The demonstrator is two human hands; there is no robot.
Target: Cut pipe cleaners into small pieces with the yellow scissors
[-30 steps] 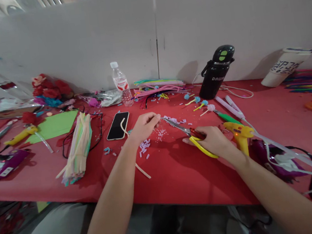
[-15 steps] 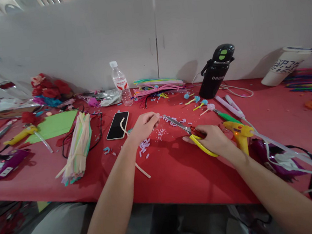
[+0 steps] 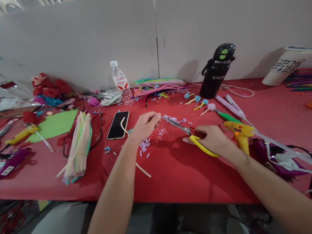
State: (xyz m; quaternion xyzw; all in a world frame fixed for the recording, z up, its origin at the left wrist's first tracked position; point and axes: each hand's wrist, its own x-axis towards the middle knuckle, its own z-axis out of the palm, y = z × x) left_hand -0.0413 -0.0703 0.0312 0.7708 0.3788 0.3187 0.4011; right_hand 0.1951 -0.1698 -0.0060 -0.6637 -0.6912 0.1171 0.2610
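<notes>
My left hand (image 3: 147, 125) is pinched closed over the middle of the red table, on a small lilac pipe cleaner piece that the fingertips mostly hide. My right hand (image 3: 211, 138) grips a pair of scissors (image 3: 200, 146) with yellow and red handles. The blades point left, and their tips meet the left fingertips. Beneath and around the blades lie cut lilac pieces (image 3: 144, 145) and fine crumbs (image 3: 161, 133). One cream pipe cleaner (image 3: 143, 169) passes under my left forearm, its other end resting on the phone (image 3: 118, 126).
A bundle of pale pipe cleaners (image 3: 79, 149) lies left. Behind stand a plastic bottle (image 3: 122, 84) and a black flask (image 3: 216, 72). Small pompom sticks (image 3: 207, 108), a yellow glue gun (image 3: 241, 134) and cables are at right. A white cup (image 3: 286, 66) leans against the partition (image 3: 79, 46).
The scissor tips now touch the left fingertips, where a small gap showed before. The blades look closer together. Both hands have otherwise barely moved.
</notes>
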